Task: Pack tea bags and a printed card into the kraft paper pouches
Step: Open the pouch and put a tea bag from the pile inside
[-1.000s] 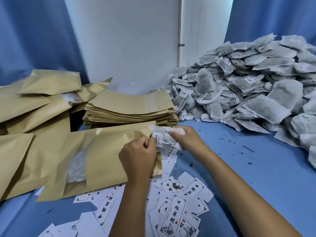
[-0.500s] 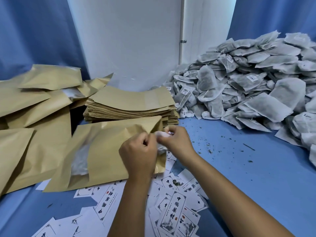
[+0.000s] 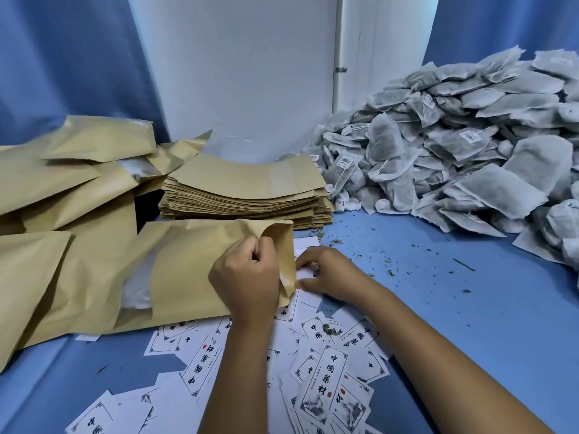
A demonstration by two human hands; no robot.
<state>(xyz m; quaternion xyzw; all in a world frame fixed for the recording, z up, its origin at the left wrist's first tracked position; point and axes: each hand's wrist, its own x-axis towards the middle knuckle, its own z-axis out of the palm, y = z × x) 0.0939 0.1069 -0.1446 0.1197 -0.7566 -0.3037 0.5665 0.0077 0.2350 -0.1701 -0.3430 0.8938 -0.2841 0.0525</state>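
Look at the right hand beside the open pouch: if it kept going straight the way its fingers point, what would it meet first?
The right hand points left, fingers on a white card. Going straight on, it would most likely meet the open mouth of the pouch that the left hand grips, though depth is hard to judge.

Smooth blue work surface (image 3: pixel 438 324), flecked with dark green crumbs (image 3: pixel 388 272). Behind it, a pale white wall panel (image 3: pixel 238 73) flanked by blue curtains (image 3: pixel 62 57); even, diffuse lighting.
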